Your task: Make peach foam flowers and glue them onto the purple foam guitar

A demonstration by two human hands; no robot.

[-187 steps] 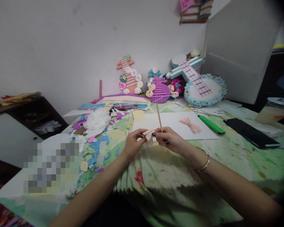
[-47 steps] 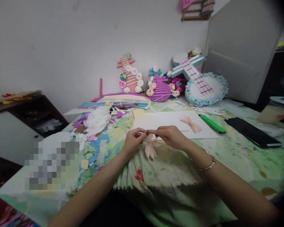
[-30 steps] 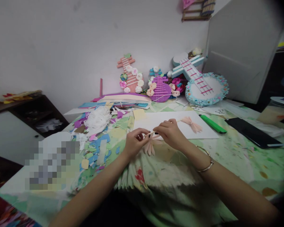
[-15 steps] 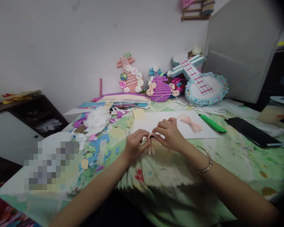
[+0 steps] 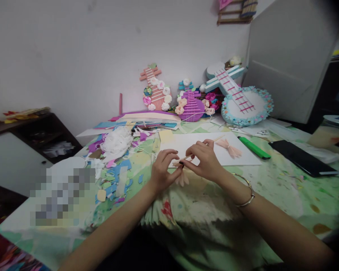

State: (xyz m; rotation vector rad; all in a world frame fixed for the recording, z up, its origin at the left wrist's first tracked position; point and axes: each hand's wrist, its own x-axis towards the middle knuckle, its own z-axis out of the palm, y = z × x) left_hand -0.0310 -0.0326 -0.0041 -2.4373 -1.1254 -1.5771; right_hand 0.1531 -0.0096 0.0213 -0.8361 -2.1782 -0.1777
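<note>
My left hand and my right hand meet over the table's near middle. Both pinch a thin wooden stick that slants up to the right behind my right fingers. A pleated pale pink paper piece hangs from the stick between my hands, its fringe pointing down. My left thumb and fingers close on the stick's near end beside the pink paper. A second pink pleated bow lies on a white sheet just beyond my right hand.
A green marker and a black phone lie to the right. Foam scraps and a white thread tangle litter the left. Decorated foam guitars lean on the back wall. A jar stands far right.
The stick went from upright to nearly flat, then tilted up to the right. The pink paper shifted along it and now hangs lower between my hands. My hands stayed together.
</note>
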